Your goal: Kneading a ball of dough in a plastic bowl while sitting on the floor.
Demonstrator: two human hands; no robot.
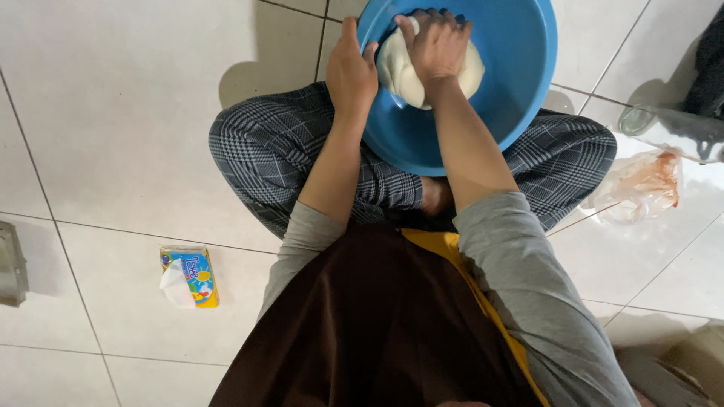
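Fingers (434, 22) press dough (400, 71); tissue pack (190, 277) left.

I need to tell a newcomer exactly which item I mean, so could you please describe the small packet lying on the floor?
Start at the blue basin on the seated person's lap, then look to their left across the pale floor tiles. The tissue packet lies there alone: small, blue and yellow, with white tissue poking out.

One blue bowl (520, 68), one dough lump (400, 71) — one tissue pack (190, 277), one plastic bag (641, 185).

pale tiled floor (113, 113), dark grout lines
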